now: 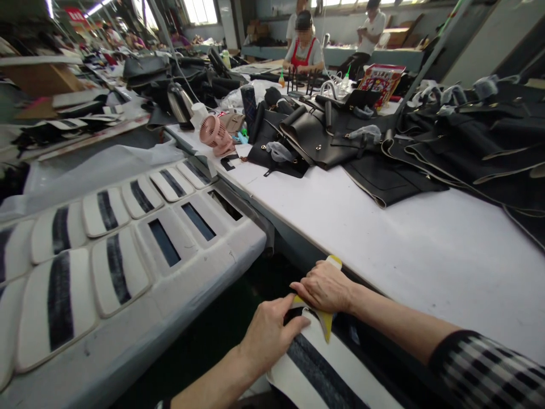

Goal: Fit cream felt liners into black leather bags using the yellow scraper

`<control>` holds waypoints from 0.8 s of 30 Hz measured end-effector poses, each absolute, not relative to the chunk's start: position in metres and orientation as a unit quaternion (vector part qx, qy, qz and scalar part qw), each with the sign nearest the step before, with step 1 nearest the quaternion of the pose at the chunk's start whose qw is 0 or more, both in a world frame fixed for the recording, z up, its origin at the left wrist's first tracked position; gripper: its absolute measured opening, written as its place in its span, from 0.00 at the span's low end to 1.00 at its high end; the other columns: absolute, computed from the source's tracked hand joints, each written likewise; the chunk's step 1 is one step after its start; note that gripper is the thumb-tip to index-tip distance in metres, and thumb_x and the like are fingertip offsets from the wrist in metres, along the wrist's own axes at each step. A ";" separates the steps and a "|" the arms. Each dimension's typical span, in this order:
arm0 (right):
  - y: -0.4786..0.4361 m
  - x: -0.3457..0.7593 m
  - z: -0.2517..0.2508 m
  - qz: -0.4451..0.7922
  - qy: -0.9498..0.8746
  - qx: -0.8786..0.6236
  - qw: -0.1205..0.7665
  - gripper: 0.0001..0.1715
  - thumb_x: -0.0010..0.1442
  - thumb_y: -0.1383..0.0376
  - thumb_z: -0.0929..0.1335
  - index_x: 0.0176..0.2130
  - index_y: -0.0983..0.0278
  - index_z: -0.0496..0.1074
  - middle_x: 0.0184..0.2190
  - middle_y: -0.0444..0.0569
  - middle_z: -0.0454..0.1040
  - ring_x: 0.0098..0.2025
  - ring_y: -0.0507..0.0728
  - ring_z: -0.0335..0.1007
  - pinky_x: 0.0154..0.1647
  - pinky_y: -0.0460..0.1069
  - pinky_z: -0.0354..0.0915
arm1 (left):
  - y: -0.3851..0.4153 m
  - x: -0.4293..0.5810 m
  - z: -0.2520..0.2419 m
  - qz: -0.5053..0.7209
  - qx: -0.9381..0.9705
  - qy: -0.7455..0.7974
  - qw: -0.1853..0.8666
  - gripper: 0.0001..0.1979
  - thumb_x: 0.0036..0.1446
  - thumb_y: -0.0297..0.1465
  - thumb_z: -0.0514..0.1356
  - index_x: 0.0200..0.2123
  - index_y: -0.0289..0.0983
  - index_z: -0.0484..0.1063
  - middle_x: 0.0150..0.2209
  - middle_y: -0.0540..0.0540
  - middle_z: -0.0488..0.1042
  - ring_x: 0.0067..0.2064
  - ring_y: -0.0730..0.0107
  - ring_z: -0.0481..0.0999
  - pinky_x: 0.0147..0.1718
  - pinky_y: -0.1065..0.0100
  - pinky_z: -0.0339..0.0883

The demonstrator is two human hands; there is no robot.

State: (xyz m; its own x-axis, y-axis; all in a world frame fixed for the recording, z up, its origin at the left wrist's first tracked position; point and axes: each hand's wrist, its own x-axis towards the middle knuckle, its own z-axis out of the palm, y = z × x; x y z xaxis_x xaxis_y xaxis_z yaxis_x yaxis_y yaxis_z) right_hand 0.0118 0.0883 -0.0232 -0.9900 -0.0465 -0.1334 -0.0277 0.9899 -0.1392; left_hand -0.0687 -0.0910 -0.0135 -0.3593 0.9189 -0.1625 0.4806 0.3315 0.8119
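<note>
Low in the view, a cream panel with a dark stripe lies near my body. My left hand grips the panel's upper end between thumb and fingers. My right hand is closed around a yellow-edged tool, whose pointed lower part lies against the panel's upper end, right beside my left fingertips. The tool's other end sticks out above my right hand. My right palm side is hidden.
Striped cream panels lie on a padded surface with slots at left. A white table at right bears black leather pieces, a pink fan and a steel kettle. People stand farther back.
</note>
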 end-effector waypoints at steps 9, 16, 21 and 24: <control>0.083 0.020 -0.018 -0.064 0.995 -0.007 0.080 0.39 0.72 0.55 0.50 0.23 0.64 0.75 0.22 0.52 0.77 0.25 0.56 0.73 0.28 0.51 0.47 | -0.092 -0.065 -0.019 0.292 0.501 0.751 0.315 0.12 0.64 0.38 0.55 0.31 0.39 0.71 0.30 0.46 0.77 0.32 0.63 0.75 0.33 0.67 0.59; 0.070 0.034 -0.014 -0.068 0.993 0.039 0.092 0.40 0.72 0.56 0.49 0.23 0.65 0.75 0.23 0.51 0.78 0.26 0.56 0.75 0.27 0.51 0.47 | -0.093 -0.066 -0.026 0.367 0.492 0.706 0.353 0.16 0.64 0.40 0.54 0.31 0.39 0.74 0.30 0.46 0.76 0.32 0.64 0.73 0.33 0.67 0.58; 0.060 0.045 -0.012 -0.053 0.990 0.092 0.095 0.39 0.72 0.57 0.49 0.23 0.63 0.74 0.23 0.50 0.78 0.24 0.56 0.74 0.27 0.51 0.44 | -0.083 -0.066 -0.035 0.533 0.289 0.575 0.550 0.29 0.64 0.50 0.49 0.37 0.33 0.79 0.33 0.45 0.77 0.37 0.62 0.74 0.39 0.66 0.63; 0.056 0.052 -0.010 -0.047 0.987 0.114 0.100 0.38 0.72 0.58 0.48 0.24 0.62 0.74 0.23 0.49 0.78 0.24 0.55 0.74 0.27 0.51 0.44 | -0.076 -0.067 -0.044 0.572 0.175 0.498 0.628 0.30 0.61 0.52 0.51 0.39 0.31 0.79 0.35 0.42 0.78 0.38 0.61 0.74 0.43 0.64 0.64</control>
State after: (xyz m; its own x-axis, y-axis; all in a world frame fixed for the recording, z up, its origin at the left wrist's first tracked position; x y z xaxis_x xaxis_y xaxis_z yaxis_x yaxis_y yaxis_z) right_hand 0.0523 0.0559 -0.0105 -0.9543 0.2152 -0.2073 0.2341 0.9696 -0.0711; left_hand -0.0674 -0.0756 -0.0437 -0.1492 0.8924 -0.4259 -0.5443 0.2855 0.7888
